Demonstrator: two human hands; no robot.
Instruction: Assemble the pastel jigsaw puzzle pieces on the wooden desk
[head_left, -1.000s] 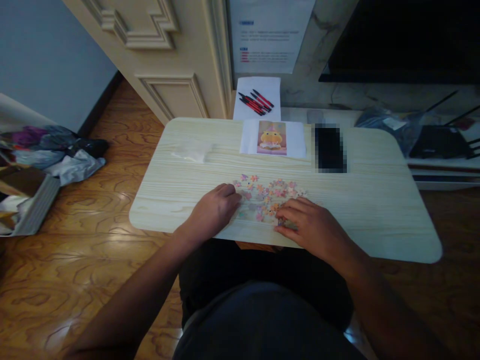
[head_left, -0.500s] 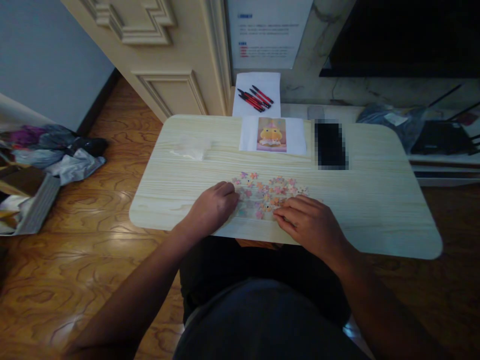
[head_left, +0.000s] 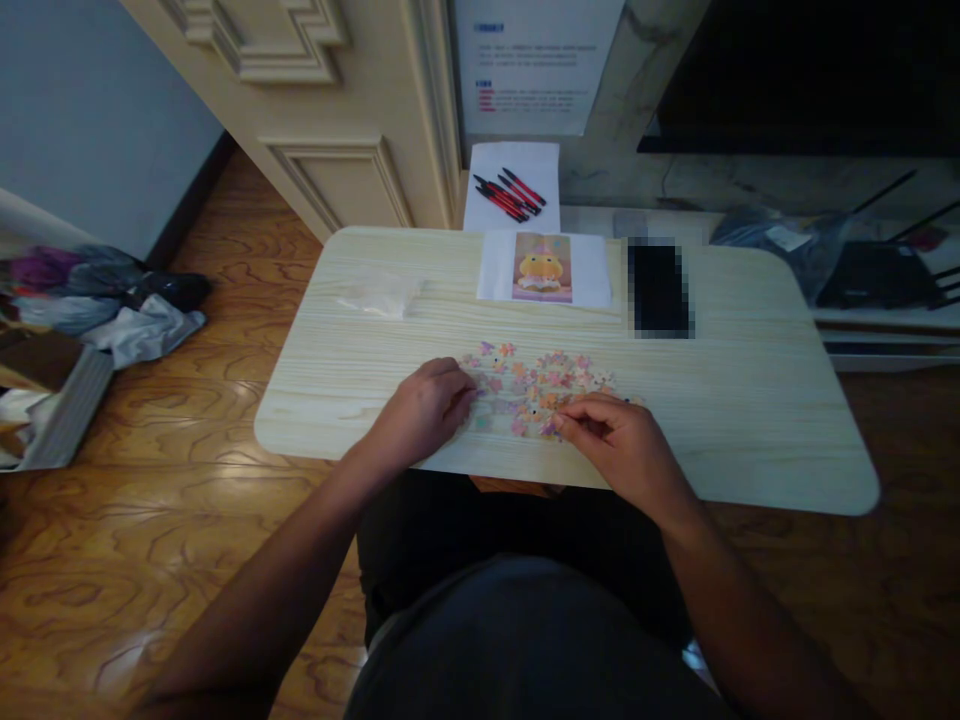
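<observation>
- Your pieces (head_left: 556, 378) lie loose around the middle of the worktop (head_left: 757, 410), closer to its near edge than its far edge; several overlap on the right side of the spread.
- Your left hand (head_left: 427, 408) rests at the left end of the spread, fingers curled in and a bit of purple at their tips; you cannot tell from here whether they grip it.
- Your right hand (head_left: 624, 440) has thumb and forefinger brought together at a purple piece on the side toward the near edge; blur hides whether it is pinched or only touched.
- The step in hand looks like fingering single pieces. A light pinch on the rims should serve best, as such small, thin-looking bits will likely slip under a hard squeeze.
- Slide overlapping pieces apart before lifting, and work away from the near edge so none drops off.
- Lower your right knuckles gently: more pieces lie just beside them.
- The picture (head_left: 542, 270) lies at the far edge, clear of both hands.
</observation>
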